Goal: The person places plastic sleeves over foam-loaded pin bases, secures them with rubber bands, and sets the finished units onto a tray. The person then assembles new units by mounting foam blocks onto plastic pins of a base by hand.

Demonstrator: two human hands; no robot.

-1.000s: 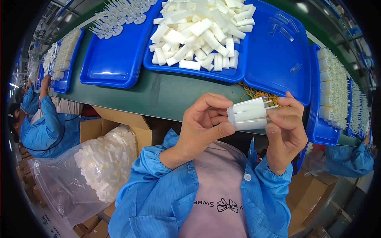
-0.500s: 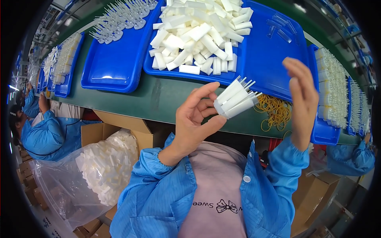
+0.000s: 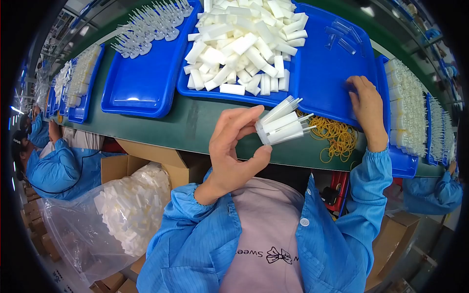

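Observation:
My left hand (image 3: 234,146) grips a bundle of white foam pieces with thin translucent stems (image 3: 283,122) at its base, between thumb and fingers. The stems point up and to the right. My right hand (image 3: 369,105) hovers over the right part of a blue tray (image 3: 317,83), its fingers slightly bent and apart, with nothing visible in them. Several clear plastic sleeves (image 3: 347,46) lie farther up in that tray. A heap of white foam blocks (image 3: 244,44) fills the tray's left part. Yellow rubber bands (image 3: 334,139) lie on the table between my hands.
At the left, a blue tray (image 3: 134,93) holds stemmed clear parts (image 3: 151,27) at its far end. Packed white bundles (image 3: 405,107) stand in a tray on the right. Below the green table (image 3: 193,117), a cardboard box (image 3: 117,166) holds a bag of foam pieces (image 3: 134,210). Co-workers sit on both sides.
My right hand has dropped from its raised position beside the bundle to the blue tray's right part. My left hand has shifted slightly left, tilting the bundle further to the right.

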